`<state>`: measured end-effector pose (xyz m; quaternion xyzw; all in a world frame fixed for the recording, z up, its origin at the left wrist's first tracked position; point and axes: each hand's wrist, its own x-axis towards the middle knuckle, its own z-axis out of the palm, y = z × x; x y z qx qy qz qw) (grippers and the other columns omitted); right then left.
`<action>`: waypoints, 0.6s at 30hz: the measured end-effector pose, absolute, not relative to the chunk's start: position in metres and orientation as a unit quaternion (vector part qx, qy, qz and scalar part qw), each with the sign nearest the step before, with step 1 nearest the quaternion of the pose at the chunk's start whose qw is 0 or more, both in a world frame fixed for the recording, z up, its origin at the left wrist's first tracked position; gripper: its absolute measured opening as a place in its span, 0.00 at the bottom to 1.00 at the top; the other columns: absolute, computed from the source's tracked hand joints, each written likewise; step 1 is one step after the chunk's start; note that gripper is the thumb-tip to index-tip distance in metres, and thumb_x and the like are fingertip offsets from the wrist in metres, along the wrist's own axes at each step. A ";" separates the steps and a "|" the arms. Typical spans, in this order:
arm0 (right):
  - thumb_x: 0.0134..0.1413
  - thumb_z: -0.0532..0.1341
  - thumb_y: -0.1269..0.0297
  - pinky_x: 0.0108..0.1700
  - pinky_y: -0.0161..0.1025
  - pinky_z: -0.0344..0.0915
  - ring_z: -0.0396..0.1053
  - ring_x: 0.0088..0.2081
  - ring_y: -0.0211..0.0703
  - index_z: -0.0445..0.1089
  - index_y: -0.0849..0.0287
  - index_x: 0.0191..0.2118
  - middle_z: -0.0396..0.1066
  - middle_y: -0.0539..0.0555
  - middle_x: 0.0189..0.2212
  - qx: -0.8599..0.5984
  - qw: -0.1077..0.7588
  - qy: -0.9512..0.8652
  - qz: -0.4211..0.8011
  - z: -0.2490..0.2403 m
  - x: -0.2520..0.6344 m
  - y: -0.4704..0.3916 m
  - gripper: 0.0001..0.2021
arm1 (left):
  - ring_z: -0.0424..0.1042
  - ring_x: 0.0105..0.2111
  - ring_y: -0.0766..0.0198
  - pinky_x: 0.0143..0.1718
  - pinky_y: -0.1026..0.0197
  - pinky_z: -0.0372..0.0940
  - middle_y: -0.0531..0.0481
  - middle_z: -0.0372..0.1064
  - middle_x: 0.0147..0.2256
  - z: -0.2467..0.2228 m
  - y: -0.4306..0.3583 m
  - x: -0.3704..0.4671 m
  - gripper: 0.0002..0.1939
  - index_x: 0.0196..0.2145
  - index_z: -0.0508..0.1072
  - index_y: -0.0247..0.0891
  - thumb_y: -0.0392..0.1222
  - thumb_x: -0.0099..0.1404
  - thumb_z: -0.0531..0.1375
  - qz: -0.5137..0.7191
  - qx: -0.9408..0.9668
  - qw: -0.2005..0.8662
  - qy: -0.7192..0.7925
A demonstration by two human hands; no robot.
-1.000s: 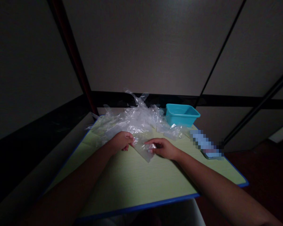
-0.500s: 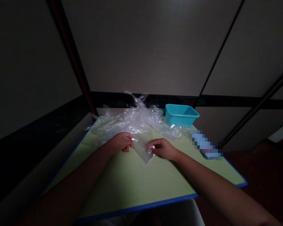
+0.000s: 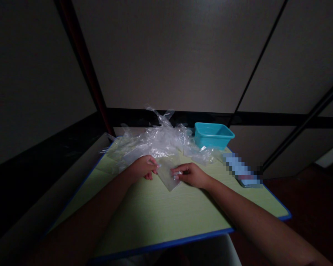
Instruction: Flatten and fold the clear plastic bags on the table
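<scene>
While left hand [image 3: 143, 167] and right hand [image 3: 192, 175] pinch opposite sides of a clear bag [image 3: 168, 176], fingers nearly closed, it sits over the table [image 3: 161, 214], before the bag pile [image 3: 163, 138].

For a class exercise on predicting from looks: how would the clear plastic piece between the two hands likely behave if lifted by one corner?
The clear plastic piece looks thin and see-through, so it would probably droop and feel very light. Its glossy highlights, like those on the crumpled heap, suggest it may be somewhat slippery.
</scene>
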<state>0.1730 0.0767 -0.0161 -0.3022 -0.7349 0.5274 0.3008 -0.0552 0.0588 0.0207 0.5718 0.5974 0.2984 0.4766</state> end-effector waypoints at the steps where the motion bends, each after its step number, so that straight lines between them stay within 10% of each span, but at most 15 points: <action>1: 0.41 0.67 0.57 0.39 0.41 0.66 0.70 0.34 0.43 0.75 0.63 0.41 0.75 0.57 0.39 -0.302 0.299 -0.734 0.529 -0.016 0.173 0.077 0.20 | 0.63 0.12 0.70 0.15 0.69 0.55 0.57 0.68 0.20 0.021 0.059 -0.055 0.17 0.29 0.59 0.38 0.49 0.48 0.62 0.298 0.571 0.476 0.598; 18: 0.48 0.61 0.64 0.29 0.33 0.60 0.63 0.27 0.36 0.72 0.64 0.34 0.70 0.52 0.27 -0.312 0.324 -0.773 0.448 -0.006 0.175 0.079 0.09 | 0.55 0.09 0.75 0.11 0.71 0.48 0.59 0.68 0.22 0.013 0.062 -0.047 0.13 0.32 0.59 0.40 0.42 0.50 0.59 0.330 0.613 0.419 0.583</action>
